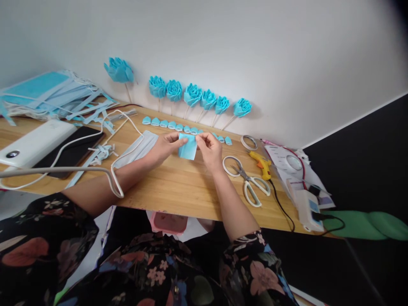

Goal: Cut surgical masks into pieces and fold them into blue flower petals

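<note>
A small blue square of mask fabric [188,148] is stretched between my two hands above the wooden table. My left hand [164,147] pinches its left upper edge between thumb and fingers. At the right upper edge, my right hand [209,148] grips it the same way. Just behind the hands runs a row of folded blue petals [172,125], partly hidden by the fabric and fingers. A flat face mask [140,148] lies under and beside my left forearm. Several blue fabric roses [193,94] on sticks lean against the wall beyond the petals.
To the right lie scissors [250,180], a yellow glue gun [261,163], tape rolls [249,143] and a power strip [308,210]. On the left are a mask pile [47,91], a white power bank [38,142], a dark phone [72,148] and a white cable [106,170] crossing my left forearm.
</note>
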